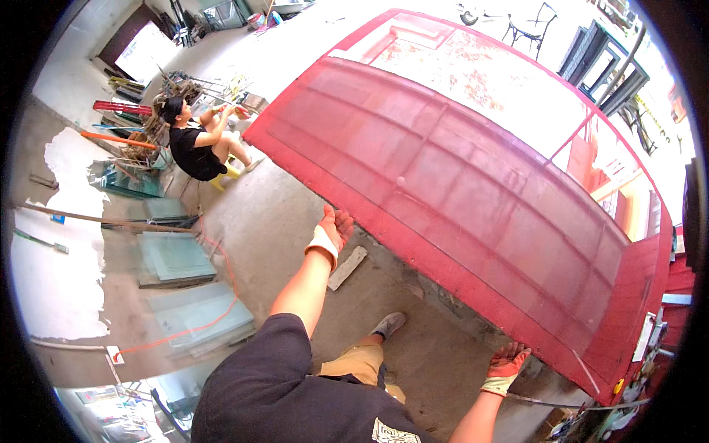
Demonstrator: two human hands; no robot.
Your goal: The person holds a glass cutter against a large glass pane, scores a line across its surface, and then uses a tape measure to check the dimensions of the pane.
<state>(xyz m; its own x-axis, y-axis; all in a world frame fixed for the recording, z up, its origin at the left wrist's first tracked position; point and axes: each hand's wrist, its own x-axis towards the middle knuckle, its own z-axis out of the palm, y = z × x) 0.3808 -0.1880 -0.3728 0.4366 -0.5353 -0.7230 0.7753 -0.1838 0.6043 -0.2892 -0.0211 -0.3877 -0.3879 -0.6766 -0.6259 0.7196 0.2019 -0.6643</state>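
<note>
In the head view, a large glossy sheet [428, 170], apparently glass, lies on a red table [310, 173], inside its near edge. The left hand [334, 232], in a red-and-cream glove, is loosely spread and cupped just beside that edge, left of its middle; contact is unclear. The right hand [507, 367], gloved alike, has its fingers at the near edge, towards the near right corner; I cannot tell whether they pinch it. Beyond the table's left corner, a person [196, 140] sits on a yellow stool [231, 174].
</note>
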